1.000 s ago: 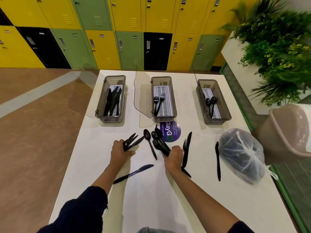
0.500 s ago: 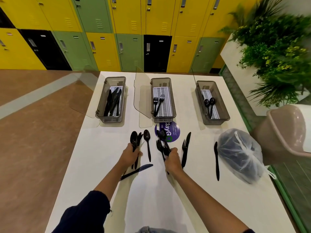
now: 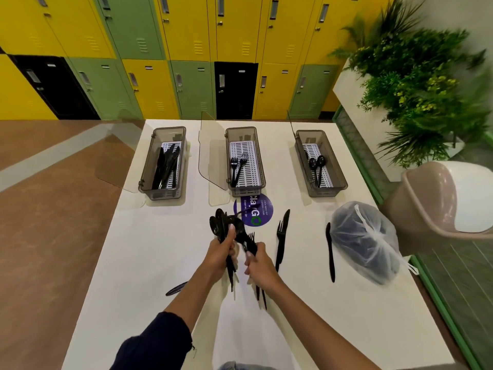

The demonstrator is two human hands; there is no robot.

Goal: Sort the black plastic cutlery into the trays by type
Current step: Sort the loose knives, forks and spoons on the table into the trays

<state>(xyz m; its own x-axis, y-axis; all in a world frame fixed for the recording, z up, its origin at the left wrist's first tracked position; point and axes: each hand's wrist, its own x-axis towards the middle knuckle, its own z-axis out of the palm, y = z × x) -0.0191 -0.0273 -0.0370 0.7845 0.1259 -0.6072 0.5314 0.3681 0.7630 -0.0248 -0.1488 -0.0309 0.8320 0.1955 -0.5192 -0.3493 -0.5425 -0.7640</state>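
My left hand [image 3: 220, 253] grips a bunch of black spoons [image 3: 218, 227], bowls pointing away from me. Right beside it my right hand [image 3: 260, 265] holds a bunch of black forks [image 3: 249, 240]; the two bunches touch. On the white table [image 3: 149, 263] lie a loose fork and knife [image 3: 281, 236], another knife [image 3: 330, 252] and a knife [image 3: 176, 288] partly hidden under my left arm. At the back stand three grey trays: the left tray [image 3: 145, 172] holds knives, the middle tray [image 3: 260, 166] two forks, the right tray [image 3: 337, 166] two spoons.
A tied clear plastic bag [image 3: 365, 241] lies at the right of the table. A purple round sticker [image 3: 257, 212] sits in front of the middle tray. A beige chair [image 3: 432, 204] and a planter stand to the right; lockers line the far wall.
Both hands have lifted their cutlery off the table and come together at the centre. The spoon that lay between them is now in my left hand's bunch.
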